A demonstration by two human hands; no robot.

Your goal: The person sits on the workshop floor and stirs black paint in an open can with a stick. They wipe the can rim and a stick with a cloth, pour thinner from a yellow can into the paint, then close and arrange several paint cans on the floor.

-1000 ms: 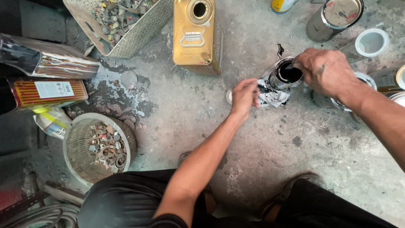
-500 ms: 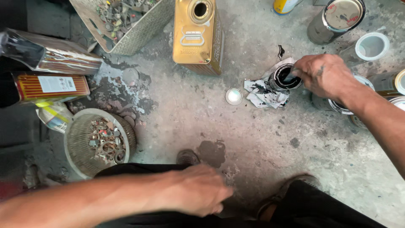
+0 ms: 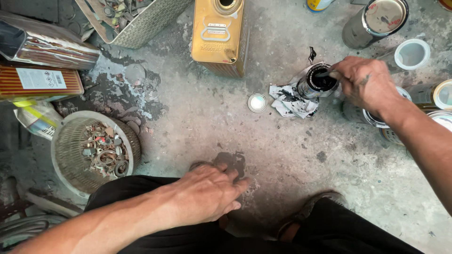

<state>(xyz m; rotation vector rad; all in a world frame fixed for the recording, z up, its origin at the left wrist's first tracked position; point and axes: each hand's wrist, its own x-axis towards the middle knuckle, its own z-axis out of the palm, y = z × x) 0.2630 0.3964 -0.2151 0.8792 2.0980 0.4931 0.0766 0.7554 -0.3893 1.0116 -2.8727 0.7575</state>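
Note:
A small open can of black paint (image 3: 314, 84) stands on a stained, crumpled piece of paper (image 3: 289, 99) on the concrete floor. My right hand (image 3: 367, 84) is over the can's right rim, fingers closed on a thin dark stick that dips into the paint. The can's round lid (image 3: 257, 102) lies on the floor just left of the paper. My left hand (image 3: 207, 195) rests near my knee, low in the view, fingers together and flat, holding nothing.
A gold rectangular metal canister (image 3: 220, 33) stands behind the lid. Several paint tins (image 3: 376, 23) crowd the right side. A round basket (image 3: 63, 155) and a mesh tray (image 3: 141, 28) of metal scrap sit at left, beside a striped carton (image 3: 40, 82).
My left hand drew back from beside the paint can to my knee, leaving the lid on the floor. My right hand stayed at the can.

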